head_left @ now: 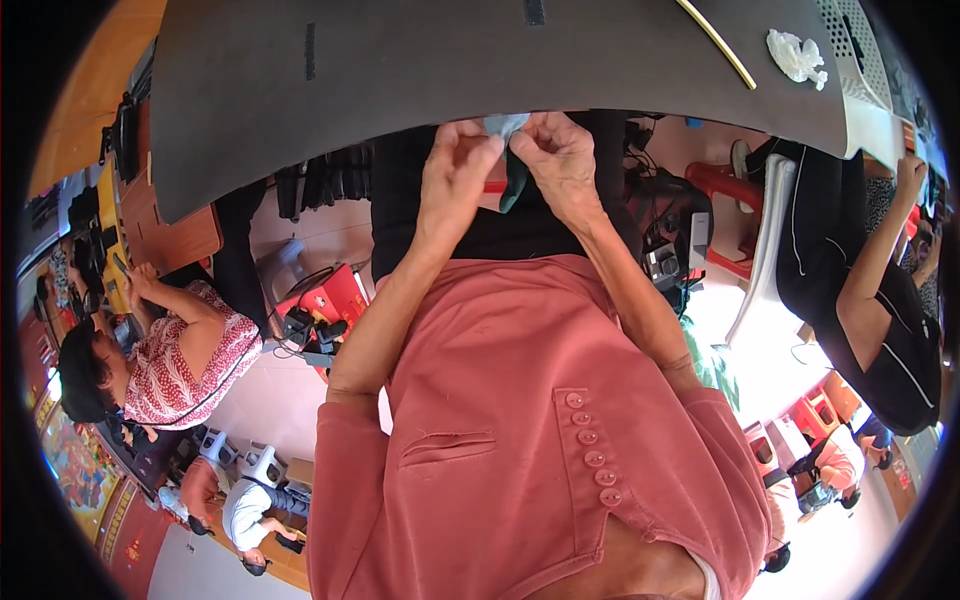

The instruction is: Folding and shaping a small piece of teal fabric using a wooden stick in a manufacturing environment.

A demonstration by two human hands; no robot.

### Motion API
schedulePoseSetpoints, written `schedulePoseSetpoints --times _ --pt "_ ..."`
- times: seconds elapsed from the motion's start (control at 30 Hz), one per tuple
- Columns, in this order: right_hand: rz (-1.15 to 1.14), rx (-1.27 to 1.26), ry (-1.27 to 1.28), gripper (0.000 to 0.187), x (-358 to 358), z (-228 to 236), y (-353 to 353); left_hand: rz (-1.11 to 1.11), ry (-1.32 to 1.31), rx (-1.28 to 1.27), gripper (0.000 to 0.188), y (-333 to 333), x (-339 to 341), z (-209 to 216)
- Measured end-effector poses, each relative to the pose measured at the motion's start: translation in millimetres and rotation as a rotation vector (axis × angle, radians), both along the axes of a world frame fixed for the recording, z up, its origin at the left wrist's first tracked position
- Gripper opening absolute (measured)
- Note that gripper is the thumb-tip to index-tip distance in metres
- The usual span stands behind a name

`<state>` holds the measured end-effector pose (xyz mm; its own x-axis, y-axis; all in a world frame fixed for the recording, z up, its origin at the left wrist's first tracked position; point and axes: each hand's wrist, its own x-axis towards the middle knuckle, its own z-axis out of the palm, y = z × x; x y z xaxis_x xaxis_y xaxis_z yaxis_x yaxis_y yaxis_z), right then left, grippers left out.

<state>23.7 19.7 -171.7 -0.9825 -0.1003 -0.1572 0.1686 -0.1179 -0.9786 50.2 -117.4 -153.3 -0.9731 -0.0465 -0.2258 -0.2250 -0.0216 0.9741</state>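
The left hand (460,170) and right hand (563,165) are pinching partly hidden light-blue fabric (506,124) at the near edge of the black table (430,65); people (190,355) are flanking it.

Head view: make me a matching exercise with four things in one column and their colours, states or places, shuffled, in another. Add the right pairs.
Things:
1. Blue piece
2. Long strip
3. Wad
4. Table

Descriptions:
A. Crumpled and white
B. Broad, flat and dark grey
C. Held by the left hand and right hand
D. Thin and pale yellow

Pairs: 1-C; 2-D; 3-A; 4-B
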Motion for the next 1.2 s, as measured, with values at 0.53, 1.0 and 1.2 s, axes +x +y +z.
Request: schedulePoseSetpoints --times 0.53,1.0,1.2 --pt "-0.068 0.195 0.127 0.041 -3.8 2.2 6.8 0.096 -0.302 0.538 0.022 27.4 -0.6 0.1" --pt "-0.035 0.593 0.441 0.033 -14.1 -5.5 17.1 -0.252 0.044 -0.269 0.007 18.1 9.7 -2.8" --pt "-0.012 -0.827 -0.381 0.025 -7.3 -9.9 15.3 -0.305 -0.239 0.29 0.017 22.0 14.0 4.4"
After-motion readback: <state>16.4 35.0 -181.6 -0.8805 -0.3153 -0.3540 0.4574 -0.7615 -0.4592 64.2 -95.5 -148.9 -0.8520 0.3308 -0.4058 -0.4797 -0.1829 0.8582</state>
